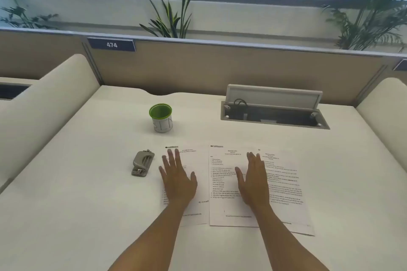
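White printed paper sheets [222, 182] lie side by side on the pale bench [88, 182]. The left hand [178, 180] and right hand [253, 182] spread flat over them, each grip wide, holding nothing. A grey metal hole punch [142, 163] sits just left of them.

My L hand [178, 180]: flat, fingers spread, left of middle sheet [222, 182]. R hand [253, 182] flat over its right side.

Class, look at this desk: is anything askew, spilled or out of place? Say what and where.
Nothing is spilled or damaged. The printed sheets lie unevenly: the middle sheet overlaps both neighbours and the right sheet fans out askew. The cable hatch lid, far right, stands open.
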{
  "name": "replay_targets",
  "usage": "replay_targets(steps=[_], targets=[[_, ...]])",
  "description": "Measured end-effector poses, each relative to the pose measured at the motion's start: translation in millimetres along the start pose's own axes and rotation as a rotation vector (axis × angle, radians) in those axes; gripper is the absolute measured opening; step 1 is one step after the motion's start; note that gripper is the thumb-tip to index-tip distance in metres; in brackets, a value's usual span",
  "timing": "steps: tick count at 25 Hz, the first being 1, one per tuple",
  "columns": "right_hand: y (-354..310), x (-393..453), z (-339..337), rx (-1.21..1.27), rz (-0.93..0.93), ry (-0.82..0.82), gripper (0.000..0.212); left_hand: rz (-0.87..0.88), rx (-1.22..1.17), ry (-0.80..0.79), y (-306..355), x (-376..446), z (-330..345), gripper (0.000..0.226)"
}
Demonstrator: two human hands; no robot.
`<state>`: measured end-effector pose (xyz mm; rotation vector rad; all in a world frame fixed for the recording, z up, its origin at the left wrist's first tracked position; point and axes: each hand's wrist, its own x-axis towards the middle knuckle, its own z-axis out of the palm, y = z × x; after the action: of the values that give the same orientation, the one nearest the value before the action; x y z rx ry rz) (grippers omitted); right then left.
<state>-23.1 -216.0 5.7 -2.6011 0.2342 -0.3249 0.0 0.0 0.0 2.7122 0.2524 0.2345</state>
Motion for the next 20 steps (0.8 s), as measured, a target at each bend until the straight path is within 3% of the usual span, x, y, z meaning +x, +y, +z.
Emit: replay_targets(steps=[3, 6, 11, 20], targets=[[6.4, -7.0, 4.4, 0.036, 0.068, 0.005, 0.057, -0.241, 0.055, -0.157, -7.0, 3.2, -1.4, 0.090], [9.8, -5.0, 2.7, 0.029, 0.182, 0.058, 0.052, -0.428, 0.031, -0.214, -5.9, 14.2, -14.5, 0.091], [23.0, 11.7, -16.1, -0.067, 0.501, -0.082, 0.081, -0.652, 0.007, -0.321, -3.5, 28.8, -25.3, 0.105], [36.1, 22.2, -18.1, -0.045, 0.576, -0.212, 0.095, -0.734, -0.053, -0.436, -8.2, 38.2, -35.4, 0.127]])
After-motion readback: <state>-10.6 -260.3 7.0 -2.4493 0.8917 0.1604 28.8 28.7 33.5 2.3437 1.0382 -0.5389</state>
